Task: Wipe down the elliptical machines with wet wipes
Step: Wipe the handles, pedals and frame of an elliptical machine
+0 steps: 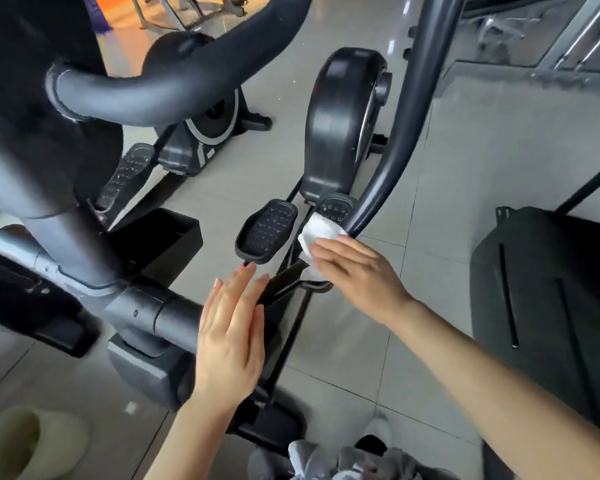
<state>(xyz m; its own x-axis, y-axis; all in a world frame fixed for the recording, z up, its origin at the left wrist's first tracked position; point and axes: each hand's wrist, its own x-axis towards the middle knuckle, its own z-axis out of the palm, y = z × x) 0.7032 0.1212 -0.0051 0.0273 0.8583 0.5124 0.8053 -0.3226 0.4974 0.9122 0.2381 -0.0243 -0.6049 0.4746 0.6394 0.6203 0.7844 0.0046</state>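
Right hand [357,271]: flat fingers press wet wipe [321,232] beside handle bar [388,161].
Left hand [231,337]: wide, fingers straight, holding nothing, below pedal [267,230].

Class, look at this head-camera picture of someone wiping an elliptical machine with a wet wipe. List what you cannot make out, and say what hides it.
1. Head view: much of the wet wipe lies under the right hand.
2. Head view: the right pedal is mostly covered by the wipe and the curved bar.
3. Head view: the near handlebar is blurred, its top cut by the edge.
4. Head view: whether the left hand touches anything cannot be told.
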